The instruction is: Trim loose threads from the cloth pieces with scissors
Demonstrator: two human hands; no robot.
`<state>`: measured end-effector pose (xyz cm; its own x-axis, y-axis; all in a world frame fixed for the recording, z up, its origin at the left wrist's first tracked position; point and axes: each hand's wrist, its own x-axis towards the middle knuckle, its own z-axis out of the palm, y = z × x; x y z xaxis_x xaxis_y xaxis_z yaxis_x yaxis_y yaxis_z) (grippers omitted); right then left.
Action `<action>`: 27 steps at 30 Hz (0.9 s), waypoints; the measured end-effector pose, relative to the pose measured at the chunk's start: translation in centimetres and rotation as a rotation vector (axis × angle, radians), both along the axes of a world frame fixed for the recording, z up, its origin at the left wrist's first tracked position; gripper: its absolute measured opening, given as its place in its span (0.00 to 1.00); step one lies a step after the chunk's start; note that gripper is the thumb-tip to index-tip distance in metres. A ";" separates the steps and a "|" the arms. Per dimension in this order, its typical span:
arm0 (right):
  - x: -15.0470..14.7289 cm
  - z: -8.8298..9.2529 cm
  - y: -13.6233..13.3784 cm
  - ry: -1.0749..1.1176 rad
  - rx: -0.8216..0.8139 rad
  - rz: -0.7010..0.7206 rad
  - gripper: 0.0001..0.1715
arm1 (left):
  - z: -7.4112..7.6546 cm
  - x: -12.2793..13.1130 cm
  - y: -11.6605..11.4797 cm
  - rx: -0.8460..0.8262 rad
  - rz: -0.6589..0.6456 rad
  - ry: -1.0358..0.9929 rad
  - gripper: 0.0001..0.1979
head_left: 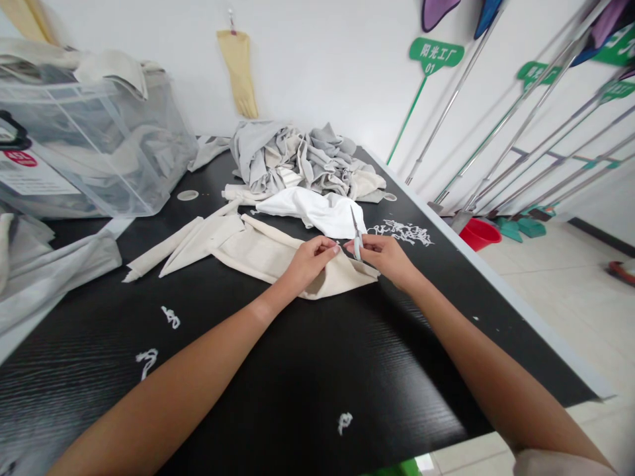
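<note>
My left hand [313, 260] pinches the upper edge of a cream cloth piece [268, 250], which lies partly raised on the black table [288, 370]. Close by on the right, my right hand [384, 258] is closed around a small pair of scissors [358, 241] with pale handles, the blades pointing up and away from me. The fingertips of both hands nearly meet over the cloth. Just behind them lies a white cloth [317, 208]. To the right of that is a small heap of white thread scraps [404, 231].
A pile of grey and cream cloths [302, 158] stands at the back. On the left is a clear plastic bin [94, 145] full of cloth, with grey cloth [59, 271] before it. Mop handles [451, 99] lean along the right wall above a red bucket [480, 233].
</note>
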<state>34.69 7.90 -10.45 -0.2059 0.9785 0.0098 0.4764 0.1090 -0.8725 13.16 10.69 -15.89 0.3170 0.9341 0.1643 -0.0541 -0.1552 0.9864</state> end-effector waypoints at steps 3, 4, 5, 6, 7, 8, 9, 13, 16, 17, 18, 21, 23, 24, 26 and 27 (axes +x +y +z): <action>-0.6 -0.6 -0.2 0.081 0.039 -0.012 0.29 | 0.2 0.0 -0.2 -0.001 -0.008 0.001 0.17; -0.8 -0.7 -0.3 0.097 0.021 0.002 0.28 | 0.2 0.0 -0.2 0.005 -0.010 0.007 0.17; -0.9 -0.8 -0.5 0.110 -0.004 0.017 0.28 | 0.3 0.0 -0.2 0.016 -0.011 0.017 0.17; -1.1 -0.8 -0.6 0.122 -0.027 0.029 0.27 | 0.3 -0.1 -0.2 0.028 -0.009 0.028 0.16; -1.1 -0.8 -0.7 0.132 -0.048 0.038 0.26 | 0.3 -0.1 -0.3 0.039 -0.006 0.039 0.16; -1.2 -0.8 -0.8 0.140 -0.067 0.048 0.25 | 0.3 -0.1 -0.3 0.050 -0.004 0.050 0.16; -1.2 -0.8 -0.8 0.147 -0.081 0.058 0.25 | 0.4 -0.1 -0.3 0.061 -0.003 0.058 0.16; -1.1 -0.6 -0.9 0.160 -0.111 0.078 0.24 | 0.5 -0.2 -0.3 0.084 0.010 0.067 0.19; -1.0 -0.5 -0.9 0.138 -0.099 0.076 0.25 | 0.9 -0.1 -0.4 0.045 0.023 0.087 0.17; -0.9 -0.4 -0.9 0.115 -0.086 0.078 0.25 | 1.0 -0.1 -0.4 0.036 0.021 0.095 0.17; -0.9 -0.3 -0.9 0.085 -0.068 0.079 0.25 | 1.1 -0.1 -0.5 0.035 0.011 0.101 0.17; -0.9 0.0 -0.9 0.001 -0.018 0.088 0.26 | 1.1 0.0 -0.5 0.049 -0.044 0.092 0.15; -0.9 0.1 -1.0 -0.012 -0.015 0.105 0.25 | 0.8 0.1 -0.4 0.039 -0.045 0.073 0.13; -0.9 0.2 -1.0 -0.004 -0.026 0.116 0.25 | 0.6 0.0 -0.3 0.026 -0.024 0.064 0.12; -0.8 0.5 -1.0 0.037 -0.065 0.139 0.24 | 0.4 -0.1 0.0 -0.008 0.032 0.050 0.11; -0.6 0.7 -1.1 0.059 -0.092 0.157 0.24 | 0.4 -0.2 0.0 -0.017 0.054 0.053 0.11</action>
<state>34.05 6.83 -9.78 -0.3579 0.9317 -0.0615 0.4071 0.0965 -0.9083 12.93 10.73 -15.52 0.2740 0.9525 0.1329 0.0059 -0.1399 0.9902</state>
